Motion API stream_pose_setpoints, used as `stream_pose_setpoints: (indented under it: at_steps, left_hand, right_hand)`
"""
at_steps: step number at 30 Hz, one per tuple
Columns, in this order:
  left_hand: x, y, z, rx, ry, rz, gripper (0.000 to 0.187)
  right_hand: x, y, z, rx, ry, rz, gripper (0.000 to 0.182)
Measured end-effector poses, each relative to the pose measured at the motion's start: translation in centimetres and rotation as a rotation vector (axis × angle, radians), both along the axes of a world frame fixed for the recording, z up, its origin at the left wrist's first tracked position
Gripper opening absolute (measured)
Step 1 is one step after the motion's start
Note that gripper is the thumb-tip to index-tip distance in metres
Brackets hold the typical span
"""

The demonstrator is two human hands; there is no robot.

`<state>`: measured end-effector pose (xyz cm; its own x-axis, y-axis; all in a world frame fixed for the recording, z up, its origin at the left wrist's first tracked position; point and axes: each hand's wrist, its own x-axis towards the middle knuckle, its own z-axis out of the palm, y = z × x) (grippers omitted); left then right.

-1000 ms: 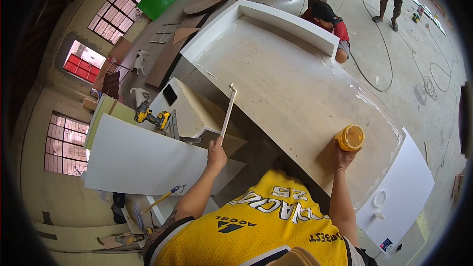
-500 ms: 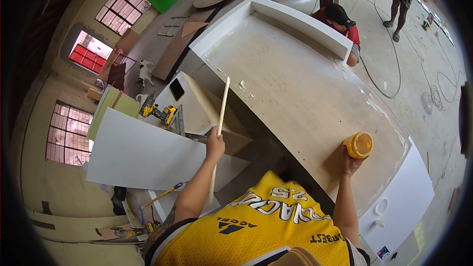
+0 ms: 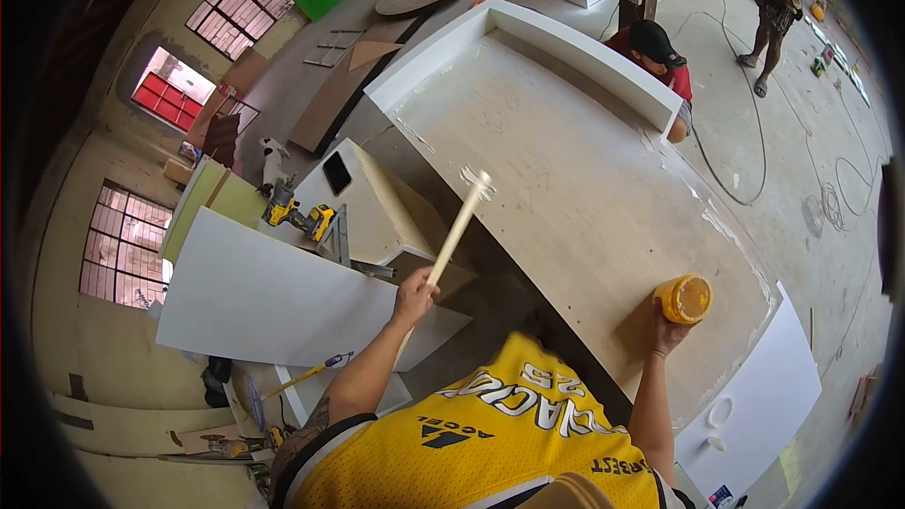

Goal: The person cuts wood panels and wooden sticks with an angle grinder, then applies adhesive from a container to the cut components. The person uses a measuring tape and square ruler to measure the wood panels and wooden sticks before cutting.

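My left hand (image 3: 414, 297) is wrapped round a long, thin wooden stick (image 3: 458, 232), which slants up and to the right. The stick's far end overlaps the edge of a large worktop-like wooden panel (image 3: 584, 207) near some white smears. Around a yellow-orange plastic jar (image 3: 686, 300) with pale smears on its rim, my right hand (image 3: 667, 335) is closed. The jar is tilted over the near right part of the panel. White filler-like residue runs along the panel's right edge.
A yellow drill (image 3: 300, 217), a metal square (image 3: 341, 238) and a phone (image 3: 337, 172) lie to the left, near a curved white sheet (image 3: 273, 292). Another white sheet (image 3: 754, 415) leans at the right. A person in a cap (image 3: 650, 52) crouches behind the panel's white raised edge (image 3: 584, 61); another stands farther back.
The stick's upper end has swung right and down, and its broad face now shows. My right hand still holds the jar in nearly the same place. The view has shifted slightly.
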<state>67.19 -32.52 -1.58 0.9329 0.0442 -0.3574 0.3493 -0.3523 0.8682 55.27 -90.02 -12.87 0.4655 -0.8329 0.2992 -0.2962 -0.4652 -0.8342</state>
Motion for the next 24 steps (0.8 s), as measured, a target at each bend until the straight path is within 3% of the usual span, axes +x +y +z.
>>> stream_pose_setpoints:
  at_steps: [3, 7, 11, 14, 18, 24]
  left_hand:
    - [6.0, 0.7, 0.2, 0.076, -0.01, 0.227, 0.043]
    - [15.3, 3.2, -0.6, 0.385, -0.13, 0.276, 0.038]
    - [20.3, 4.1, -2.9, 0.377, -0.084, 0.367, 0.036]
    - [18.6, 3.6, -2.8, 0.443, -0.03, 0.334, 0.037]
    - [12.8, 4.3, -4.2, 0.596, -0.159, 0.133, 0.041]
    - [4.0, 1.8, -3.2, 0.584, -0.191, -0.044, 0.047]
  right_hand:
    - [-0.1, 0.0, 0.4, -0.015, -0.009, 0.02, 0.096]
    - [-0.2, 0.3, 1.1, 0.052, 0.002, 0.034, 0.094]
    - [-0.2, 0.3, 1.1, 0.058, 0.053, 0.012, 0.09]
    - [-0.5, 0.0, 0.7, 0.02, 0.066, 0.013, 0.087]
    - [-0.2, 0.5, 1.2, 0.097, 0.009, 0.035, 0.082]
    - [-0.1, 0.3, 0.6, 0.022, 0.02, 0.035, 0.08]
